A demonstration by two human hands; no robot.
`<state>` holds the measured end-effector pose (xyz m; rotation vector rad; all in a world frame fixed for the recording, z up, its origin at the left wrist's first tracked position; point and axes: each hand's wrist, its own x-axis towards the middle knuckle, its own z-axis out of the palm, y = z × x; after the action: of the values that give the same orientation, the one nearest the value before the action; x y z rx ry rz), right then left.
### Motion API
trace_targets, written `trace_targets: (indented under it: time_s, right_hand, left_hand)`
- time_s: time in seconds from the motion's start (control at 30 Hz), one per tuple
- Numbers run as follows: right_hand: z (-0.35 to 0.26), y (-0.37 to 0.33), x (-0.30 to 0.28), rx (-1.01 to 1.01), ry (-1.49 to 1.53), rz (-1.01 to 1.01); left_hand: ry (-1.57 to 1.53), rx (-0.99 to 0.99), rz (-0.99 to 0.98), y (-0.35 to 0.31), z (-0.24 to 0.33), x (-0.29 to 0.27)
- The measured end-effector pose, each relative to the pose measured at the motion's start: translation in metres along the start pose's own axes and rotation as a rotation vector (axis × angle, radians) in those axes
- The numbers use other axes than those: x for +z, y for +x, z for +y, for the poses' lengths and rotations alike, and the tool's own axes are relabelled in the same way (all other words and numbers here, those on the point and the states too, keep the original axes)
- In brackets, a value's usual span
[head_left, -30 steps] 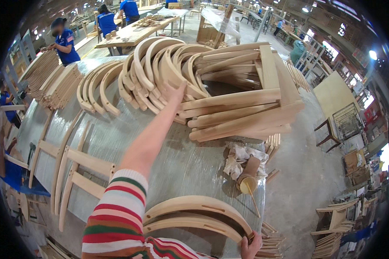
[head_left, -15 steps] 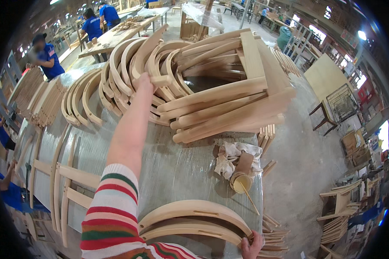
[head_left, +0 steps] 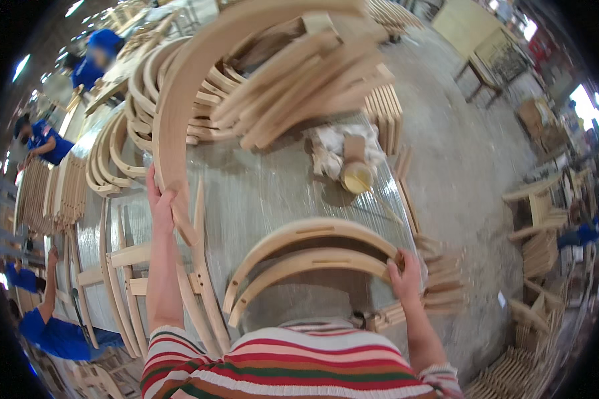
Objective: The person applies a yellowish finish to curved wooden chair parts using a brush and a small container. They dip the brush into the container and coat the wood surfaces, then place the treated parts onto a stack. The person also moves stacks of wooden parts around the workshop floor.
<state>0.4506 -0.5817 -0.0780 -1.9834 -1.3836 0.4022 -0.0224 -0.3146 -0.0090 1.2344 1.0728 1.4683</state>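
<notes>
My left hand (head_left: 163,203) is closed round the lower end of a large curved wooden chair rail (head_left: 173,120), which rises from the table and arcs over the stacks behind. Close to my body, two more curved rails lie one behind the other on the wrapped table: a far one (head_left: 293,237) and a near one (head_left: 299,268), each with a slot in its edge. At their right ends, my right hand (head_left: 407,274) is closed with the thumb against the wood. Whether it grips one rail or both I cannot tell.
Curved rails (head_left: 110,156) and assembled wooden frames (head_left: 293,86) are piled at the back. A cup of yellowish glue (head_left: 357,178) with a stick stands beside a white rag (head_left: 327,149) near the table's right edge. Chair frames (head_left: 130,256) lie left. Co-workers (head_left: 46,141) in blue are beyond.
My left hand has come back from the stack toward me, bringing a curved rail off it. My right hand remains at the near rails' right ends. The view has shifted.
</notes>
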Motion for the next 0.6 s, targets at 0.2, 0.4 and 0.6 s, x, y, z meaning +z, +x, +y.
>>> trace_targets:
  time_s: [0.2,0.4,0.6]
  right_hand:
    - [0.013,-0.015,0.001,-0.177,0.035,0.362]
    - [0.035,-0.027,0.008,0.028,0.169,0.569]
    - [0.034,-0.065,-0.007,0.101,0.244,0.362]
  left_hand:
    - [0.295,-0.047,-0.471,-0.053,-0.001,0.024]
    - [0.407,-0.098,-0.742,-0.072,-0.019,0.083]
    - [0.549,-0.111,-0.817,-0.083,-0.034,0.083]
